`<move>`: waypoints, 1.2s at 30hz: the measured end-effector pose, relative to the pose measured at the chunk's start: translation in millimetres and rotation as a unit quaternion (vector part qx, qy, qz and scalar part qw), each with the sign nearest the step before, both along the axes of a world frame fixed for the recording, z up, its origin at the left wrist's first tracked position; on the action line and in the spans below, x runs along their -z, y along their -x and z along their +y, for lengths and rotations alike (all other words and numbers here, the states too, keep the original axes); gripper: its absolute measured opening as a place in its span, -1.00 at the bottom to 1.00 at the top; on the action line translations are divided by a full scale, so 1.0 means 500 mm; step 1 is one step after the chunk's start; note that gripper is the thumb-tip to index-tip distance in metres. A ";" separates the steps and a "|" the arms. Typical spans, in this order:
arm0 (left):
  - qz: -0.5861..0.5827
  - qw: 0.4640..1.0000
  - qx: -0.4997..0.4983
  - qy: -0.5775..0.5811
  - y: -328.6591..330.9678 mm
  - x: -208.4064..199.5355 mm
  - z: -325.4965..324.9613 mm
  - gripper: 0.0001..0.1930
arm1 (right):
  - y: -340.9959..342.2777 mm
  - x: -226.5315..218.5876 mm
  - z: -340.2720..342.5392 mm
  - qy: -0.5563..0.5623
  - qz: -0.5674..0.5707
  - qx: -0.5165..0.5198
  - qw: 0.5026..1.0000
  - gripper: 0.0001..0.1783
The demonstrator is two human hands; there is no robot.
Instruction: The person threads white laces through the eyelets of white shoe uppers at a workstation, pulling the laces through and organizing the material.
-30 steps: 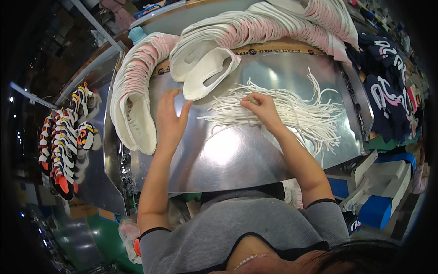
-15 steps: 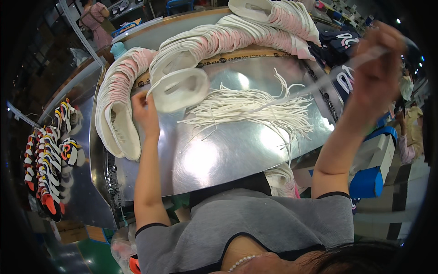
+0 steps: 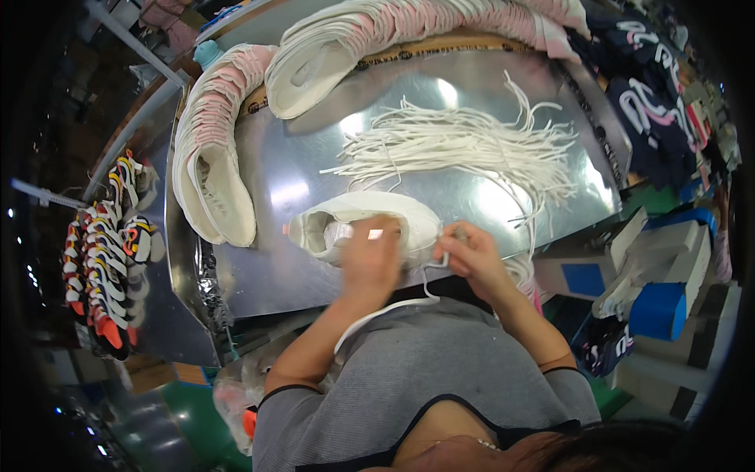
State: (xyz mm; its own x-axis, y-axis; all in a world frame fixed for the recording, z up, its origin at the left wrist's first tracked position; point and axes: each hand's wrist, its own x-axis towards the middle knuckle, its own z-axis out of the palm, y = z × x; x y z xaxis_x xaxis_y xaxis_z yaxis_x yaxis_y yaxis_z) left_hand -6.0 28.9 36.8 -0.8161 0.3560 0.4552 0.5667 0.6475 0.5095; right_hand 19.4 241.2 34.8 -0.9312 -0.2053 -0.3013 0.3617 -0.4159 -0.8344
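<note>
A white shoe upper (image 3: 421, 222) lies on the metal tabletop (image 3: 291, 279) close to my body, its opening facing up. My left hand (image 3: 371, 263) is over that opening, touching or just above the upper; motion smears its fingers. At the upper's right end, my right hand (image 3: 476, 256) is closed in a pinch on a white shoelace (image 3: 385, 311). The lace hangs from those fingertips and trails left across my shirt front. Beyond the upper, a loose bundle of white shoelaces (image 3: 464, 141) is spread over the table.
Nested white and pink uppers form a curved row (image 3: 216, 130) on the left and another row (image 3: 393, 35) along the far edge. Dark uppers (image 3: 649, 110) are piled at the far right. Colourful shoes (image 3: 102, 259) stand at far left; a white-and-blue bin (image 3: 657, 311) sits right.
The upper has come off the far row to the table in front of me. My right hand has swung down from high right with the lace; my left hand has moved over the upper.
</note>
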 end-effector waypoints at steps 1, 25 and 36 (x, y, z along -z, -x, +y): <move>0.005 0.998 -0.054 0.036 0.005 -0.024 -0.054 -0.73 | 0.005 0.008 -0.026 0.016 -0.017 -0.005 1.000 -0.87; -0.560 0.713 -0.094 -0.412 0.032 0.000 -0.031 -0.76 | 0.074 0.005 -0.094 -0.232 0.139 -0.073 0.960 -0.72; -0.459 0.755 -0.092 -0.460 0.008 0.009 -0.016 -0.74 | 0.047 -0.024 -0.074 -0.273 0.177 -0.039 0.945 -0.89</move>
State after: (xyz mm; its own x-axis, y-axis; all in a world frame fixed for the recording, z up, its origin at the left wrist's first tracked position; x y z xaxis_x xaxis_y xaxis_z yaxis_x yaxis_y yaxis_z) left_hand -9.8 21.0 32.4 -0.9352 0.0756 -0.3460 -0.3542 -0.1942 0.9148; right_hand -4.0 203.9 47.0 -0.9818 -0.1822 -0.0544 0.0311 0.1283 -0.9912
